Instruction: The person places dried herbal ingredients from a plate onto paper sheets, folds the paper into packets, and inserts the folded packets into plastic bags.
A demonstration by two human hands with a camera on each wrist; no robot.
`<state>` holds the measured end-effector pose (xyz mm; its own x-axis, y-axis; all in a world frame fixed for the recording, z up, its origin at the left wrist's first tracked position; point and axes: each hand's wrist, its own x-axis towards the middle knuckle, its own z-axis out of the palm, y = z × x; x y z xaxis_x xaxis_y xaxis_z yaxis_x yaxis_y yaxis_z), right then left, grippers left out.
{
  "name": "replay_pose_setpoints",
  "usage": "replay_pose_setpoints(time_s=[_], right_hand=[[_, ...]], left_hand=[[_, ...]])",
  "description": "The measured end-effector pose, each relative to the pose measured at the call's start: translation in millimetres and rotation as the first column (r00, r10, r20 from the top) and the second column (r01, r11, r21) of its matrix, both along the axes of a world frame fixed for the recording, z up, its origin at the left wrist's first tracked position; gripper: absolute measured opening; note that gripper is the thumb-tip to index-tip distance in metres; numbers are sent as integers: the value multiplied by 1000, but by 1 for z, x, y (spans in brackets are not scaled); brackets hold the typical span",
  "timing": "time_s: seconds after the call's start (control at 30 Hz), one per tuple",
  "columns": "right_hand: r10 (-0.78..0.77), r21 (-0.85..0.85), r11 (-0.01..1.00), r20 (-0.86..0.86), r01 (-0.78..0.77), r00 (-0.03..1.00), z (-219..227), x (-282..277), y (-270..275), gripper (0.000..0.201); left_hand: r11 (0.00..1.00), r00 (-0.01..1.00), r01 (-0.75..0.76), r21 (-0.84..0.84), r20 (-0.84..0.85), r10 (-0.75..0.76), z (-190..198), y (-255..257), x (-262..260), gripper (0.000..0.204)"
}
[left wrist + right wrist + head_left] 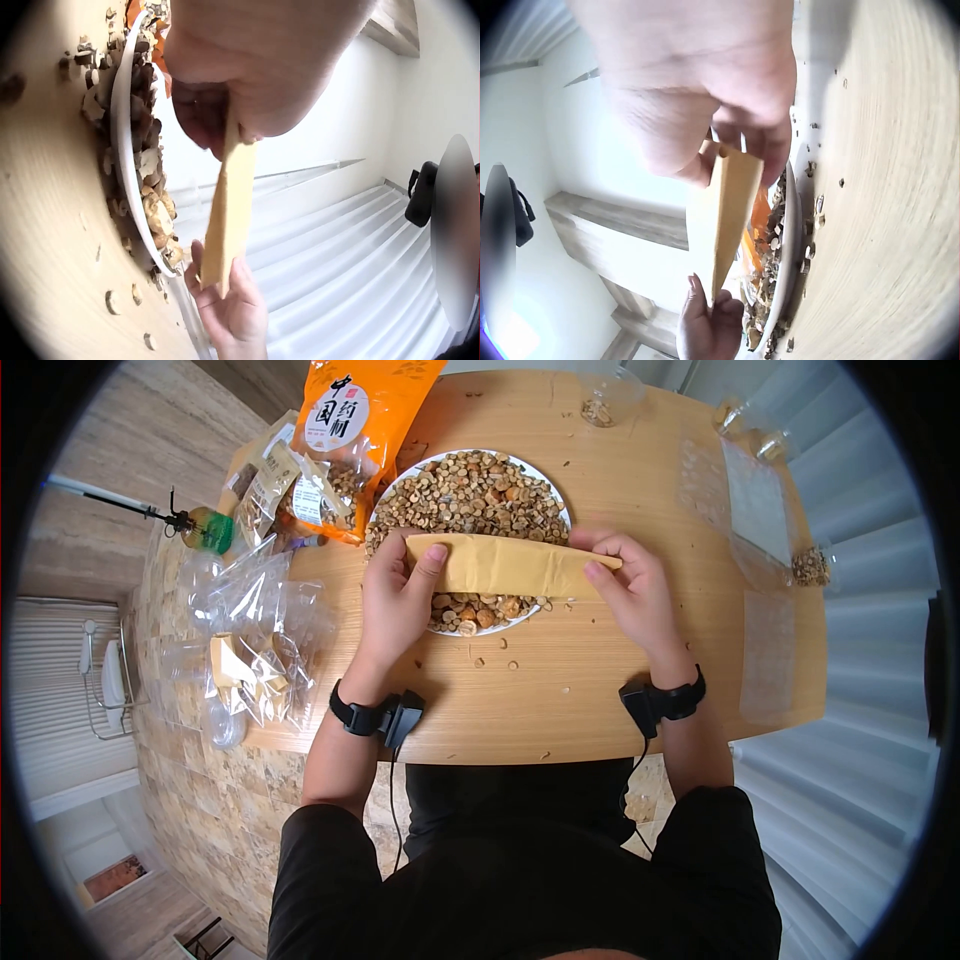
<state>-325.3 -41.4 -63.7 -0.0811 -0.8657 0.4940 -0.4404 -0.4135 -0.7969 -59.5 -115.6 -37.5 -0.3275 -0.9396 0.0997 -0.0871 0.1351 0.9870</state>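
Note:
A flat strip of yellow-brown paper, seemingly folded, is held across the front part of a white plate heaped with dried slices and small pieces. My left hand pinches its left end, thumb on the near face and fingers behind. At the other end my right hand grips the paper between thumb and fingers. In the left wrist view the paper stands on edge beside the plate. The right wrist view shows the paper's folded end under my right hand.
An orange printed bag and small labelled packets stand behind left. Clear plastic bags lie at the left edge. A clear cup, jars and flat clear bags are at the right. Loose bits dot the table.

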Motion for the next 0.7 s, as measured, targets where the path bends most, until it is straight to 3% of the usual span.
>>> replay_pose_setpoints(time_s=[0.03, 0.07, 0.1, 0.17, 0.2, 0.27, 0.37, 0.43, 0.5, 0.53, 0.6, 0.63, 0.7], right_hand=[[67, 238, 961, 279, -137, 958, 11, 4, 7, 16], [57, 412, 851, 542, -325, 838, 18, 6, 11, 19], [63, 411, 850, 542, -330, 838, 18, 5, 12, 19], [228, 531, 663, 528, -527, 818, 20, 1, 11, 27], [235, 532, 658, 527, -533, 817, 24, 4, 11, 27], [311, 579, 375, 657, -724, 686, 33, 13, 12, 28], [369, 518, 404, 662, -754, 652, 10, 33, 17, 27], [356, 549, 406, 641, -730, 680, 10, 44, 18, 24], [387, 558, 427, 598, -711, 702, 3, 49, 19, 24], [388, 558, 428, 597, -711, 702, 2, 51, 20, 24], [302, 506, 493, 663, -708, 685, 1, 53, 20, 24], [303, 506, 493, 663, -708, 685, 0, 53, 20, 24], [296, 530, 498, 641, -687, 708, -2, 52, 20, 24]], left_hand=[[999, 999, -41, 25, -4, 41, 0, 1, -1, 15], [995, 996, -83, 49, -7, 84, 0, 2, -2, 16], [995, 996, -89, 48, -8, 90, -1, 1, -2, 16], [989, 988, -146, -8, -53, 146, -2, -4, -3, 17], [988, 986, -155, -8, -54, 155, -2, -6, -2, 17], [989, 986, -145, 21, -82, 147, -2, -6, -3, 20], [992, 985, -112, 58, -123, 119, 1, -1, -8, 25], [994, 973, -48, 103, -222, 70, 2, 2, -10, 31], [975, 900, 50, 216, -434, 50, 0, 2, -12, 37], [975, 899, 50, 214, -435, 49, 2, 3, -13, 37], [927, 740, 214, 307, -671, 52, 8, 7, -15, 43], [927, 740, 213, 307, -671, 52, 6, 7, -16, 43], [947, 861, 196, 255, -508, -41, 2, 8, -17, 33]])
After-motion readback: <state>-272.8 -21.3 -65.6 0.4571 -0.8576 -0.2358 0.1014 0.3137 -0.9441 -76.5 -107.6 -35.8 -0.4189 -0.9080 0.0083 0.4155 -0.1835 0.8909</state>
